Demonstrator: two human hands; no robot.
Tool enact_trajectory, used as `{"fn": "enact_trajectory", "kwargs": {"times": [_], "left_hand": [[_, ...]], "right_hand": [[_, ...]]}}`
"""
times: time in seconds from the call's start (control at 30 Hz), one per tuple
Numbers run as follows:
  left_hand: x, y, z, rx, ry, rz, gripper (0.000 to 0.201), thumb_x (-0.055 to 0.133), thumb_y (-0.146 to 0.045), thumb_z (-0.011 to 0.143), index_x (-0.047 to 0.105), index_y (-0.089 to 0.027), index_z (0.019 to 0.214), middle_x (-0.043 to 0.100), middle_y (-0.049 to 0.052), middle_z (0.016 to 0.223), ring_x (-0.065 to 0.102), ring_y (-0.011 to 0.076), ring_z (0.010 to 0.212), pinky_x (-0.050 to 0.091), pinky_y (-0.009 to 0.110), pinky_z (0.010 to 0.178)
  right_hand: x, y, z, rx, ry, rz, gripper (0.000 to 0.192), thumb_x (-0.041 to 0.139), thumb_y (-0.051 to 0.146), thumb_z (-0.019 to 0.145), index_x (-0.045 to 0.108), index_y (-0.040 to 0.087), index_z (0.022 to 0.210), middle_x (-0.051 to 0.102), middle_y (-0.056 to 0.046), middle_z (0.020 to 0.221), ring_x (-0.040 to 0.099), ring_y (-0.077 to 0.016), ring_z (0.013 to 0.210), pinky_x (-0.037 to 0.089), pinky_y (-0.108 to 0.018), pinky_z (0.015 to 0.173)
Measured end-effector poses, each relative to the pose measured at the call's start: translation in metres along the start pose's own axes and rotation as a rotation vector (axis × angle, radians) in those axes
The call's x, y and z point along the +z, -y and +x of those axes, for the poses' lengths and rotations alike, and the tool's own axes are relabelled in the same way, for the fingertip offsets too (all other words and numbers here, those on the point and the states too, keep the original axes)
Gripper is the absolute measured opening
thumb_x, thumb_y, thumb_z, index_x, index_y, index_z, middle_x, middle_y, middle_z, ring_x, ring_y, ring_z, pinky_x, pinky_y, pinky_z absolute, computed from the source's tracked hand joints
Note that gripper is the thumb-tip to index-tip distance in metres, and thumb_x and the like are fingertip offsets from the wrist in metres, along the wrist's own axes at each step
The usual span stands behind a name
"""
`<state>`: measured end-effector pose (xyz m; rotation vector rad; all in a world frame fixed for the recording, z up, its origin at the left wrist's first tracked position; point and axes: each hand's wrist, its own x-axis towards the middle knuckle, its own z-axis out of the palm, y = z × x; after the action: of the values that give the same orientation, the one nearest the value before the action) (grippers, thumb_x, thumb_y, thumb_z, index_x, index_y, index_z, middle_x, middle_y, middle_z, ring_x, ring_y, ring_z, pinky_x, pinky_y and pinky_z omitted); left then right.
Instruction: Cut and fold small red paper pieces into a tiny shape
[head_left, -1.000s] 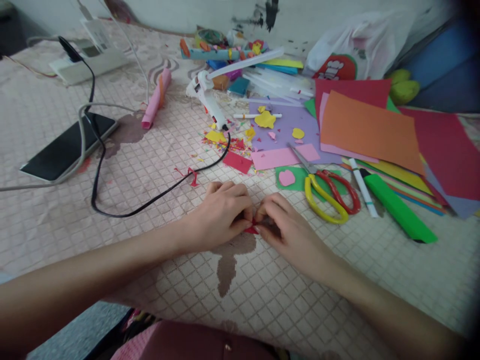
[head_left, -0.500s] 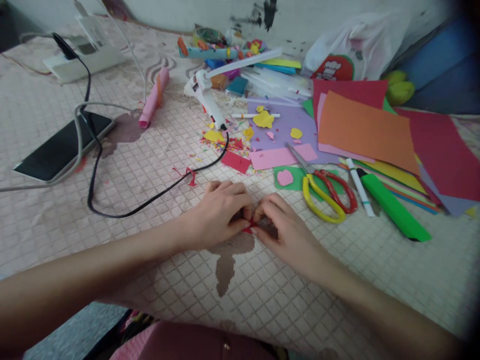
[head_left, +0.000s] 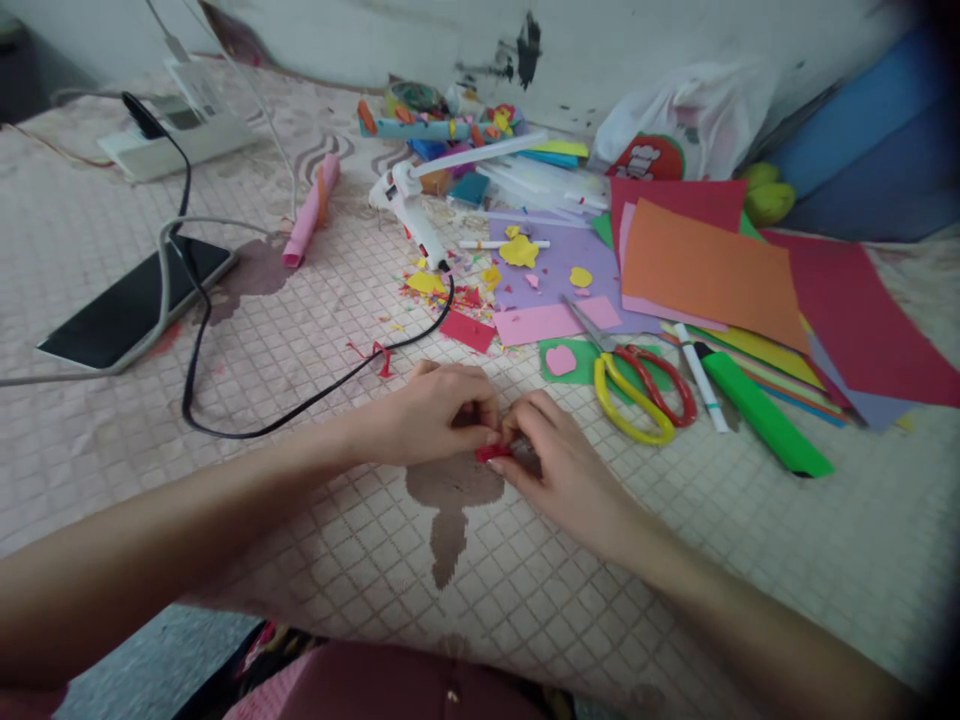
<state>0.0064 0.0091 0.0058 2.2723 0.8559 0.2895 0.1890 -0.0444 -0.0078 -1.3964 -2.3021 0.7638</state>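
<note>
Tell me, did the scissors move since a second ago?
No. The scissors lie with the blades on the pink strip, beside the green marker, as before; only the camera shifted.

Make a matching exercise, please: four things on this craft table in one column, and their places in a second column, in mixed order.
Things:
1. small red paper piece
2. scissors
3. phone
4. glue gun

Places:
A. far left, under a grey cable
B. pinched between the left hand and right hand
C. beyond the hands, near the scrap pile
D. right of the hands, beside the green marker

Pairs: 1-B, 2-D, 3-A, 4-C
</note>
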Motion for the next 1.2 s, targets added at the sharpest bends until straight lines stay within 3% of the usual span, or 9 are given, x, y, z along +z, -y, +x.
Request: {"fn": "enact_trajectory", "kwargs": {"times": [0.23, 0.53, 0.7, 0.83, 1.03, 1.2], "left_hand": [[0.007, -0.007, 0.001, -0.126, -0.065, 0.100, 0.023, 0.066, -0.033, 0.070, 0.052, -0.016, 0.072, 0.056, 0.000, 0.078, 0.051, 0.0170, 0.079, 0.031, 0.034, 0.075], [0.014, 0.002, 0.004, -0.093, -0.136, 0.120, 0.028, 0.066, -0.038, 0.070, 0.049, -0.016, 0.068, 0.055, -0.002, 0.073, 0.050, 0.0153, 0.075, 0.026, 0.031, 0.070], [0.011, 0.003, 0.009, -0.071, -0.051, 0.132, 0.030, 0.067, -0.039, 0.069, 0.047, -0.016, 0.065, 0.053, -0.004, 0.068, 0.048, 0.0126, 0.067, 0.025, 0.030, 0.067], [0.010, 0.005, 0.009, -0.052, -0.084, 0.102, 0.031, 0.067, -0.040, 0.069, 0.048, -0.016, 0.066, 0.053, -0.005, 0.067, 0.047, 0.0112, 0.066, 0.026, 0.030, 0.070], [-0.005, 0.008, 0.004, 0.025, 0.025, -0.050, 0.027, 0.063, -0.041, 0.076, 0.056, -0.015, 0.070, 0.059, -0.003, 0.071, 0.051, 0.0108, 0.068, 0.030, 0.029, 0.074], [-0.010, 0.016, 0.000, 0.068, 0.039, -0.181, 0.021, 0.061, -0.036, 0.079, 0.062, -0.016, 0.083, 0.061, -0.001, 0.073, 0.052, 0.0109, 0.067, 0.035, 0.023, 0.063]], "right_hand": [[-0.001, 0.001, 0.000, 0.010, -0.006, 0.057, 0.012, 0.056, 0.018, 0.085, 0.045, 0.020, 0.081, 0.048, -0.003, 0.089, 0.049, -0.0192, 0.085, 0.042, -0.034, 0.073], [-0.009, -0.003, -0.001, 0.010, 0.051, 0.135, 0.027, 0.071, 0.028, 0.075, 0.050, 0.020, 0.089, 0.049, -0.004, 0.096, 0.049, -0.0197, 0.090, 0.042, -0.032, 0.075], [-0.022, -0.007, 0.003, -0.014, 0.134, 0.206, 0.014, 0.063, 0.029, 0.082, 0.054, 0.021, 0.090, 0.050, -0.002, 0.093, 0.050, -0.0154, 0.081, 0.043, -0.028, 0.068], [-0.026, -0.008, 0.005, 0.006, 0.158, 0.211, 0.009, 0.062, 0.022, 0.081, 0.055, 0.021, 0.088, 0.050, -0.001, 0.089, 0.050, -0.0129, 0.073, 0.042, -0.026, 0.064], [-0.018, -0.002, 0.004, 0.039, 0.075, 0.161, 0.020, 0.064, 0.011, 0.076, 0.053, 0.020, 0.089, 0.049, -0.001, 0.091, 0.048, -0.0131, 0.076, 0.040, -0.025, 0.065], [-0.016, 0.000, 0.004, 0.068, 0.090, 0.173, 0.023, 0.062, 0.007, 0.076, 0.052, 0.020, 0.092, 0.049, -0.002, 0.097, 0.049, -0.0142, 0.083, 0.041, -0.026, 0.069]]}}
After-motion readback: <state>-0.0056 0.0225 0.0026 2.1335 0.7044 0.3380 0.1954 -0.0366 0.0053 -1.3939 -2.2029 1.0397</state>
